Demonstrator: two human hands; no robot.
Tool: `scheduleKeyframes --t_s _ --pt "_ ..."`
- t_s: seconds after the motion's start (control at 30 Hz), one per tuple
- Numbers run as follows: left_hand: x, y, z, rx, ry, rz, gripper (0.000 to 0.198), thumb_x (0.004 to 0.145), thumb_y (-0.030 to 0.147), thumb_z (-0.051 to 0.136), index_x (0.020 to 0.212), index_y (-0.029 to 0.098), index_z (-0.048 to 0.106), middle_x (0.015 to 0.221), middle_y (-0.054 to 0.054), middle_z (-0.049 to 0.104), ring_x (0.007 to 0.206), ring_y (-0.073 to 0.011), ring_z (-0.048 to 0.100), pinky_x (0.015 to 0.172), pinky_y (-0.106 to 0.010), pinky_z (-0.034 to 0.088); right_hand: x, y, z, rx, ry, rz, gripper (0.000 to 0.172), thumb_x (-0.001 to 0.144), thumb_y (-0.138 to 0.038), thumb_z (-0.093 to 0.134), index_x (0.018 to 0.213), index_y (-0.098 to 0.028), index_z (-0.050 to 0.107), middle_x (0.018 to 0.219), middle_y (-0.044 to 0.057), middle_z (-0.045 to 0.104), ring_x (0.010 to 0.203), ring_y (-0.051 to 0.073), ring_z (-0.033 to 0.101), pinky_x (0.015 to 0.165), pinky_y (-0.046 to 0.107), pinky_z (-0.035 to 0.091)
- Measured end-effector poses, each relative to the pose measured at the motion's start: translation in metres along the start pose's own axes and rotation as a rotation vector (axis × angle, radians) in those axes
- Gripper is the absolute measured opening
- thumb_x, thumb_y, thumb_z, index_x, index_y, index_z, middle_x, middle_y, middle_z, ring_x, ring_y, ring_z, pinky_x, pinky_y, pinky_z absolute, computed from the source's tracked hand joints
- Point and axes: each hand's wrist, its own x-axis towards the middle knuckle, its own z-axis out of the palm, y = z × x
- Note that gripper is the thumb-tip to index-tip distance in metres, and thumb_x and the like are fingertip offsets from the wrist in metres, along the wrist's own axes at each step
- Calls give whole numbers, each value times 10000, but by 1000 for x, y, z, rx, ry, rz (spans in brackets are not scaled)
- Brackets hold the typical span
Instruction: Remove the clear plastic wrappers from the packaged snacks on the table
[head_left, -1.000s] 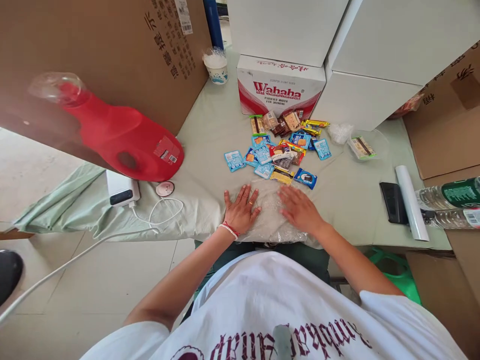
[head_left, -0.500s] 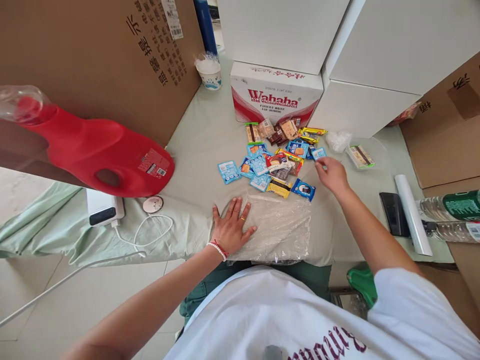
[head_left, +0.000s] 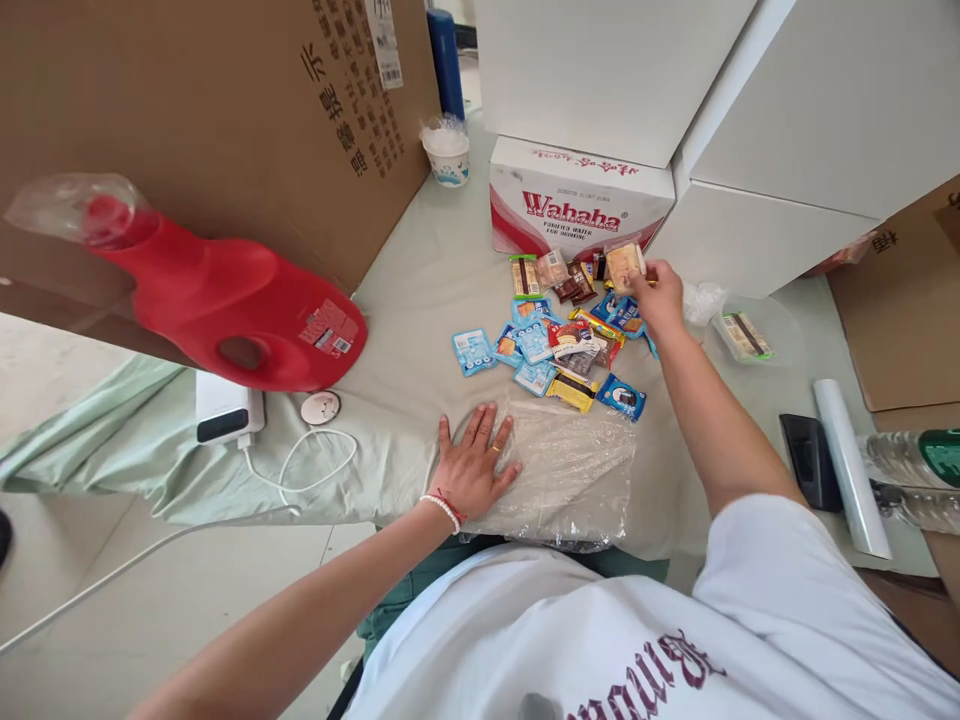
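My left hand (head_left: 472, 470) lies flat with fingers spread on the cloth, at the left edge of a clear plastic bag (head_left: 566, 470). At the back of the snack pile, my right hand (head_left: 661, 298) pinches a wrapped cracker packet (head_left: 624, 268) and holds it up. Below it are blue snack packets (head_left: 535, 340), a red packet (head_left: 574, 338), a yellow packet (head_left: 572, 390) and a dark blue packet (head_left: 621, 397). A green-edged packet (head_left: 525, 276) and brown packets (head_left: 576, 282) lie along the back. Another green-edged packet (head_left: 744, 336) rests in a clear round tub (head_left: 784, 345) at right.
Behind the pile stands a Wahaba-labelled carton (head_left: 581, 205), with white boxes (head_left: 615, 70) above. A red jug (head_left: 247, 300), power bank (head_left: 229, 408) and paper cup (head_left: 448, 160) are leftward. A phone (head_left: 810, 465), white roll (head_left: 851, 470) and bottles (head_left: 911, 460) lie rightward.
My right hand has moved from the right side of the pile up to its back and picked up the cracker packet. My left hand stays flat. The whole view has shifted slightly.
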Motion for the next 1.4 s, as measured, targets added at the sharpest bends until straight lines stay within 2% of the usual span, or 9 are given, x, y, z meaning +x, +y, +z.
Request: scheduleKeyframes --t_s 0.1,0.2,0.3,0.37,0.53,0.67,0.83,1.2,1.4 --pt "0 1 1 -18 5 -2 724 1008 591 451 1647 265 357 1753 -155 190 1604 -402 243 1222 -789 -51 -79 -8 -28 187 -322 11 386 799 -514 811 1051 -237 713 1047 87 720 898 256 665 815 415 569" --pt "0 1 2 -38 16 0 730 1009 598 440 1649 257 352 1756 -154 186 1608 -401 228 1218 -787 -74 -158 -13 -36 305 -624 207 478 687 -573 892 985 -229 748 920 47 727 810 225 665 729 364 563" --pt "0 1 3 -57 26 -4 724 1008 594 443 1645 261 360 1754 -155 202 1608 -400 231 1221 -783 -72 -210 -10 -28 390 -726 456 522 668 -642 883 946 -223 742 892 38 726 794 216 657 673 332 552" --pt "0 1 4 -62 38 -4 723 1008 593 443 1645 262 359 1754 -155 201 1609 -398 231 1222 -784 -67 -229 -5 -22 371 -681 429 514 715 -673 837 943 -228 720 897 42 716 804 223 649 686 348 559" --pt "-1 2 4 -61 58 9 727 1014 593 436 1648 248 348 1751 -168 209 1609 -399 228 1214 -800 -48 -265 15 -16 -89 -439 -239 304 985 -478 599 1150 -240 688 1119 119 674 1044 293 615 943 491 547" --pt "-2 3 4 -59 56 3 719 1014 590 435 1645 256 356 1751 -167 212 1612 -392 224 1221 -791 -46 -297 28 -16 -340 -572 -584 248 1025 -351 550 1199 -234 683 1228 151 648 1166 317 572 1026 531 505" --pt "-2 3 3 -53 57 2 716 1015 584 428 1645 251 354 1750 -172 216 1613 -393 223 1221 -792 -41 -301 32 -18 -452 -494 -587 424 989 -415 639 1357 -205 627 1433 179 576 1374 352 467 1162 568 401" --pt "-3 1 3 -6 68 -16 711 1026 580 407 1656 262 326 1759 -137 196 1625 -381 202 1244 -778 53 -300 24 -3 -577 -568 -548 461 1002 -344 630 1443 -214 596 1378 152 645 1414 353 471 1228 624 293" --pt "-16 -14 5 -48 295 98 567 1018 410 510 1573 297 485 1705 -115 362 1622 -358 232 1284 -708 32 -332 30 -41 -360 -488 -658 547 1005 -488 626 1464 -198 556 1532 187 513 1434 321 461 1191 554 416"
